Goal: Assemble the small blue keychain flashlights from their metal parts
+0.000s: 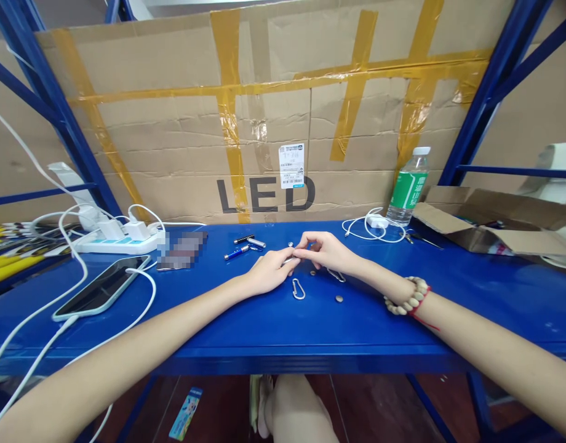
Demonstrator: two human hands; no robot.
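Observation:
My left hand (270,272) and my right hand (324,250) meet over the blue shelf top (264,320), both pinching a small silver metal piece (290,259) between their fingertips. A silver carabiner (298,288) lies just in front of the left hand. A second clip (336,275) lies under the right wrist. A round button cell (339,299) and another small one (313,273) rest nearby. Behind the hands lie a blue pen-light (237,252), a dark tube (243,239) and a silver tube (256,243).
A phone (101,287) on a white cable lies at left, beside a power strip (117,241) with chargers. A green-labelled water bottle (408,187) and an open cardboard box (490,224) stand at right. A taped cardboard sheet (264,123) marked LED closes the back.

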